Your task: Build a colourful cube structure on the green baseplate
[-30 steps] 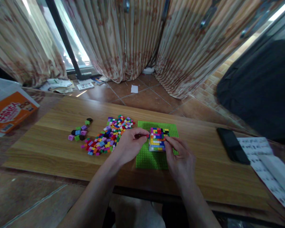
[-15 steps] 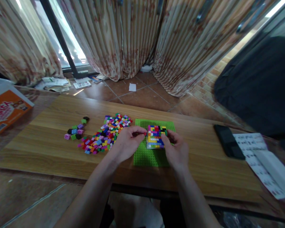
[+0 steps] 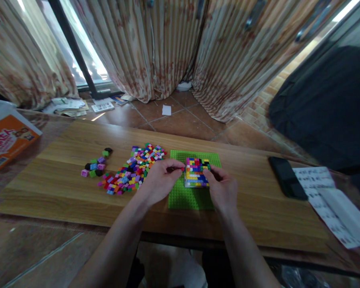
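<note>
A block of many-coloured toy bricks stands on a green studded baseplate. My left hand pinches a small red brick between thumb and fingertip, right at the block's left side; whether the brick touches the block I cannot tell. On the other side, my right hand grips the block, thumb on its top right part and fingers behind the right edge. Those fingers are partly hidden. Left of the baseplate lies a loose heap of small coloured bricks.
Several larger bricks lie farther left on the wooden table. An orange and white package is at the far left. To the right rest a black phone and printed sheets. Curtains hang behind the table.
Almost nothing differs. Both hands keep their places at the brick block, and the whole view has shifted very slightly.
</note>
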The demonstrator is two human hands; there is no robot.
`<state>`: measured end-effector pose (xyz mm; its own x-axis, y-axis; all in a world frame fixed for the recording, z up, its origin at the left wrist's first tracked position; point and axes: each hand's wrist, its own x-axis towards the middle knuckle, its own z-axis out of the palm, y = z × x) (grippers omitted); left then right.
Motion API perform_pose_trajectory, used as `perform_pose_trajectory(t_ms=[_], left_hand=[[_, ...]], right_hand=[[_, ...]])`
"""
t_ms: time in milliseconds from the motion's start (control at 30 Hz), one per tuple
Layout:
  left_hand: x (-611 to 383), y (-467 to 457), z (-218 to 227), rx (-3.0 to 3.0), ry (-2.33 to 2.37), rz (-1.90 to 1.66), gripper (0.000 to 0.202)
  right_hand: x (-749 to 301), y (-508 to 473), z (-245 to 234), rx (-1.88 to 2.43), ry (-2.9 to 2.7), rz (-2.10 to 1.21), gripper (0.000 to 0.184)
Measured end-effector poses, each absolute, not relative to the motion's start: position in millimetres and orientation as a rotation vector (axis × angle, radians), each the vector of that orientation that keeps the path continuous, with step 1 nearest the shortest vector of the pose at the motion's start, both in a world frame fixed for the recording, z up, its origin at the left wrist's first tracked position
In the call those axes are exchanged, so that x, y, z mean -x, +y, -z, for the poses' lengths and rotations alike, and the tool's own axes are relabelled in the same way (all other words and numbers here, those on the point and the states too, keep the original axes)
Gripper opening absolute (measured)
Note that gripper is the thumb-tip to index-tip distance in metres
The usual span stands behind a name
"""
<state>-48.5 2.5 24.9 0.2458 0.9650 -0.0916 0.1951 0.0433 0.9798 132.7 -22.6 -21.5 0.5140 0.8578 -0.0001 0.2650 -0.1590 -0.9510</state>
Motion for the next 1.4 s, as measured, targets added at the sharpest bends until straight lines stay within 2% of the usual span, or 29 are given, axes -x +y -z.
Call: perform_pose_trajectory(t_ms=[200,300,500,767,1100,1200,1400], left_hand=[[48.1,1.7,-24.0,-1.397,1.099,-0.915,0.015],[46.6,0.4,-23.9,-1.329,1.031,-0.934,0.017],[41.5,-1.3,-22.3,-1.242,0.872,-0.982,0.025],[34.5,-4.8,-28.3,-1.254,0.820,-0.987,0.030],[39.7,-3.7,-29.5,-1.201,0.834,-1.025,0.020],[42.8,-0.3,-28.1,-1.169,0.883,-1.053,0.018],[42.3,4.3,-23.0,-1.143,1.067,-1.121,0.016]], right_hand=[[-134.0,-25.1,16.6,1.608,-0.874,-0.734,0.042],[-134.3,-30.3,8.8,1.550,-0.866,-0.613,0.037],[-119.9,-43.1,-5.8,1.406,-1.247,-0.576,0.018],[-108.0,-46.8,-12.4,1.363,-1.392,-0.579,0.008],[-121.2,-42.9,-14.8,1.280,-0.951,-0.774,0.011],[-132.2,-39.4,-12.3,1.344,-0.962,-0.634,0.011],[-134.8,-40.0,-6.1,1.487,-1.395,-0.363,0.013]])
